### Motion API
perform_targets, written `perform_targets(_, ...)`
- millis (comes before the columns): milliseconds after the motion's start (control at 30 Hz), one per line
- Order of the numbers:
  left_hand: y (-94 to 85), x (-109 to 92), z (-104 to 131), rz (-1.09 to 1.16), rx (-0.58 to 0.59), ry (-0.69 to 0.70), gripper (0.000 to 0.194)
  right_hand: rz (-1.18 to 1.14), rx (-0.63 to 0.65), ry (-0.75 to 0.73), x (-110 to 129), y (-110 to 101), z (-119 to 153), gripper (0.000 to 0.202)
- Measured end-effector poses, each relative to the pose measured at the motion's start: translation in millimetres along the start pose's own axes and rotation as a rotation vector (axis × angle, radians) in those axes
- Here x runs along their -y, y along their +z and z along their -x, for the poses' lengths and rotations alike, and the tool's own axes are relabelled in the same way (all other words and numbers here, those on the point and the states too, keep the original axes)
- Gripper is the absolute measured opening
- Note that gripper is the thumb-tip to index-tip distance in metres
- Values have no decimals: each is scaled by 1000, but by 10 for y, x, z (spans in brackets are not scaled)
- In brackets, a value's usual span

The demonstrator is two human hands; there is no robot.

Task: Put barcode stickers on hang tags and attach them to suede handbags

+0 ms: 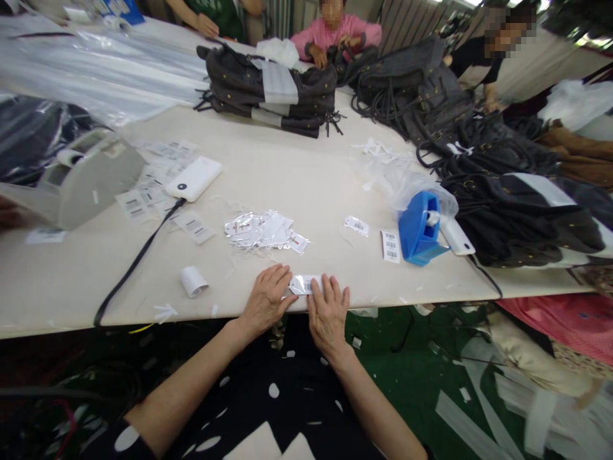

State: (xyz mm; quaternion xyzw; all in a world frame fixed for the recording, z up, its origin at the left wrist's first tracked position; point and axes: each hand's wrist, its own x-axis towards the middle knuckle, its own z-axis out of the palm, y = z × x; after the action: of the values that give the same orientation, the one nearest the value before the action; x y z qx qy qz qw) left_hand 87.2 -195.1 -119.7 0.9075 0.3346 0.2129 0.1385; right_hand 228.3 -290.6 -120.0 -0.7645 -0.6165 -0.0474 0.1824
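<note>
A white hang tag [301, 284] with a barcode lies flat near the front edge of the table. My left hand [268, 294] rests at its left end, thumb apart from the stretched fingers. Lying over the tag's right end is my right hand [330, 310], its fingers spread and flat. Just beyond them sits a pile of hang tags [263, 230] in shiny wrapping. A single barcoded tag [357, 225] lies to the right, beside a small sheet of barcode stickers [391, 246].
A blue tape dispenser [419, 230] and a grey dispenser [96, 179] flank the work area. A white power bank [195, 179] with a black cable lies on barcode sheets. Dark bags [272, 89] are stacked at the back. Co-workers stand across the table [287, 172].
</note>
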Motion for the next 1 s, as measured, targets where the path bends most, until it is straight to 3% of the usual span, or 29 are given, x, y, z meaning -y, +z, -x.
perform_targets(133,-32,10,-15,15,22,0,38,-71,31,-58,42,-12,-48,33)
perform_targets(400,-111,-30,-74,23,98,-21,40,-42,-24,43,-143,33,-33,38)
perform_targets(733,-123,-55,-94,18,114,-21,40,-99,10,63,-91,76,-53,35)
perform_targets(1000,-86,-50,-78,41,91,-39,37,-218,71,66,100,62,-91,37)
